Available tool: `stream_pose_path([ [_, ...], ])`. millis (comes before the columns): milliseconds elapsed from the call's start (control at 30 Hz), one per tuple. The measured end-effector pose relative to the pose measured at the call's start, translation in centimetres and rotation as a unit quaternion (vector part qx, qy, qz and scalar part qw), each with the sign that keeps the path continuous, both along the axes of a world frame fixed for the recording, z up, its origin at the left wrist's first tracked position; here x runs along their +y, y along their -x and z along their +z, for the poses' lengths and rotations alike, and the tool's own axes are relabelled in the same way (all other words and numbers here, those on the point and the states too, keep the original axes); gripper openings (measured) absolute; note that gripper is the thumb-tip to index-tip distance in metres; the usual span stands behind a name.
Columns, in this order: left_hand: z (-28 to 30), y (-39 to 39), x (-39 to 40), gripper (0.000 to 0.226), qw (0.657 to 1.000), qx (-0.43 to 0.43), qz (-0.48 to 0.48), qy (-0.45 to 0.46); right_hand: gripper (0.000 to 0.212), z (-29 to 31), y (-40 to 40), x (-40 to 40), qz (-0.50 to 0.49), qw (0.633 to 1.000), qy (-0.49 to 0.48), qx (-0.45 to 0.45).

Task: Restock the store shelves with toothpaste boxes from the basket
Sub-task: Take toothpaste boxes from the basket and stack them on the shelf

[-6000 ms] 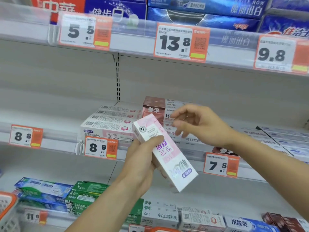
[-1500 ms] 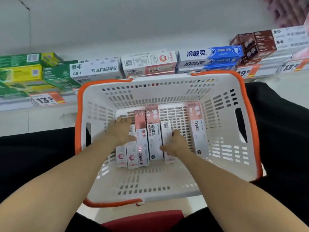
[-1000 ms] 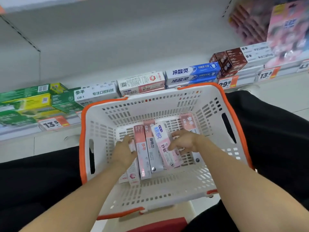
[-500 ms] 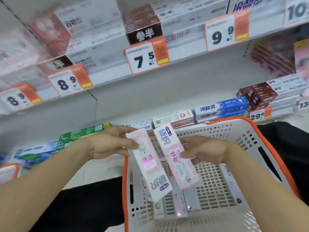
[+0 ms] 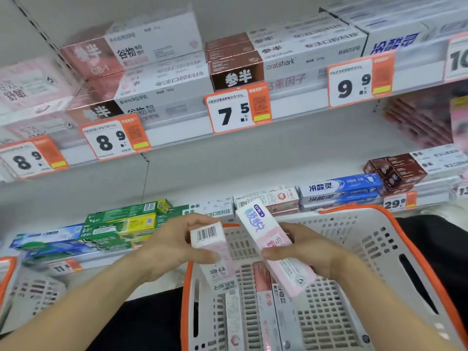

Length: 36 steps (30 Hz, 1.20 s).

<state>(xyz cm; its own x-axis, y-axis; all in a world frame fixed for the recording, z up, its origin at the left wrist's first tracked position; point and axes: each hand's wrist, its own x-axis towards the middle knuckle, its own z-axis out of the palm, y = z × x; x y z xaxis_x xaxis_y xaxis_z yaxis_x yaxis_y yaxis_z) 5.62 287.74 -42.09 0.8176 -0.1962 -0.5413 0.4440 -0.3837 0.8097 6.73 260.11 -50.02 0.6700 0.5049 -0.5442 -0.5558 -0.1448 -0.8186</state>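
white basket (image 5: pixel 395 252) with orange rim sits nearest, low in view, several boxes (image 5: pixel 263 307) lying flat on its slotted floor, pink-and-white ones side by side. both hands are raised above the basket, each holding one pink-white toothpaste box. left hand (image 5: pixel 174 247) grips the left box (image 5: pixel 215 252) round its upper part, thumb across the front, barcode end up, box roughly upright. right hand (image 5: pixel 309 252) grips the right box (image 5: pixel 273 247) from the side, thumb on its face, box tilted with the purple-logo end up-left and its lower end toward the basket floor. the two boxes are close, apart at the top; cannot tell if they touch lower down. a second basket (image 5: pixel 7 279) edge shows at far left. behind the hands, the low shelf (image 5: pixel 430 196) carries green boxes (image 5: pixel 119 224), white boxes, blue boxes (image 5: pixel 339 191) and brown ones, with a 29.9 tag (image 5: pixel 398 202). above, the upper shelf (image 5: pixel 177 133) holds white-and-brown boxes (image 5: pixel 235 64) and pink ones at far left, blurred, behind tags 8.9 (image 5: pixel 111 140), 7.5 (image 5: pixel 235 110), 9.9 (image 5: pixel 359 82).
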Motion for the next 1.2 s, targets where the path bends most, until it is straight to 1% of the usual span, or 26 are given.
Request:
stream_pose_path([
  [67,-0.8,0.2,0.0,0.05,0.999,-0.021,0.015,-0.029,0.068,-0.2,0.1,0.7,-0.015,1.0,-0.003,0.007],
  [133,-1.8,0.6,-0.3,0.046,0.998,-0.042,0.03,-0.037,0.064,-0.6,0.4,1.5,-0.027,0.999,0.001,0.018],
  [233,-3.5,0.8,-0.5,0.051,0.995,-0.079,-0.005,-0.067,0.052,-1.6,0.8,2.1,-0.045,0.998,0.016,0.049],
  [333,-6.1,1.3,-0.4,0.059,0.987,-0.114,-0.059,-0.096,0.046,-2.8,1.1,1.8,-0.063,0.994,0.019,0.086],
  [400,-8.0,1.7,-0.3,0.056,0.987,-0.096,-0.087,-0.093,0.04,-3.7,1.5,1.1,-0.068,0.989,0.02,0.126],
  [467,-9.6,2.5,-0.2,0.052,0.993,-0.024,-0.095,-0.066,0.037,-5.0,2.0,0.4,-0.076,0.984,0.033,0.159],
  [500,-10.3,2.9,0.1,0.051,0.992,0.007,-0.104,-0.065,0.038,-5.8,2.3,0.2,-0.087,0.98,0.039,0.174],
  [567,-11.2,3.6,0.8,0.05,0.985,0.055,-0.136,-0.092,0.045,-7.2,2.8,-0.2,-0.117,0.972,0.043,0.2],
  [633,-11.7,4.1,1.0,0.047,0.981,0.091,-0.144,-0.089,0.06,-8.2,3.1,-0.3,-0.127,0.968,0.05,0.21],
  [667,-11.7,4.1,0.8,0.043,0.983,0.102,-0.13,-0.075,0.068,-8.4,3.2,-0.3,-0.124,0.968,0.056,0.211],
  [733,-11.4,3.9,0.1,0.024,0.988,0.134,-0.069,-0.035,0.084,-9.0,3.2,-0.4,-0.12,0.969,0.062,0.208],
  [767,-11.4,3.7,-0.2,0.02,0.988,0.142,-0.044,-0.037,0.092,-9.2,3.1,-0.4,-0.117,0.969,0.064,0.206],
  [800,-11.3,3.7,-0.4,0.023,0.988,0.137,-0.029,-0.058,0.095,-9.4,3.1,-0.3,-0.112,0.97,0.066,0.206],
  [833,-11.4,3.6,-0.6,0.022,0.988,0.127,-0.024,-0.088,0.088,-9.5,3.1,-0.3,-0.107,0.971,0.069,0.204],
  [900,-11.6,3.6,-0.6,0.016,0.983,0.112,-0.039,-0.137,0.061,-9.4,3.3,0.0,-0.089,0.973,0.084,0.196],
  [933,-11.6,3.7,-0.6,0.019,0.978,0.116,-0.06,-0.161,0.051,-9.6,3.4,0.2,-0.083,0.973,0.094,0.195],
  [967,-11.7,3.8,-0.5,0.031,0.97,0.135,-0.086,-0.184,0.045,-9.8,3.6,0.3,-0.078,0.972,0.099,0.199],
  [1033,-11.5,4.0,-0.7,0.057,0.95,0.204,-0.11,-0.207,0.037,-10.2,3.9,0.7,-0.062,0.97,0.098,0.213],
  [1067,-11.5,4.1,-0.8,0.063,0.944,0.232,-0.111,-0.208,0.035,-10.4,4.1,1.0,-0.051,0.97,0.096,0.219],
  [1133,-11.2,4.1,-1.0,0.062,0.936,0.275,-0.104,-0.192,0.032,-10.5,4.3,1.4,-0.03,0.969,0.088,0.231],
  [1200,-11.1,4.0,-0.7,0.052,0.936,0.305,-0.085,-0.151,0.03,-10.5,4.2,1.6,-0.015,0.969,0.08,0.233],
])
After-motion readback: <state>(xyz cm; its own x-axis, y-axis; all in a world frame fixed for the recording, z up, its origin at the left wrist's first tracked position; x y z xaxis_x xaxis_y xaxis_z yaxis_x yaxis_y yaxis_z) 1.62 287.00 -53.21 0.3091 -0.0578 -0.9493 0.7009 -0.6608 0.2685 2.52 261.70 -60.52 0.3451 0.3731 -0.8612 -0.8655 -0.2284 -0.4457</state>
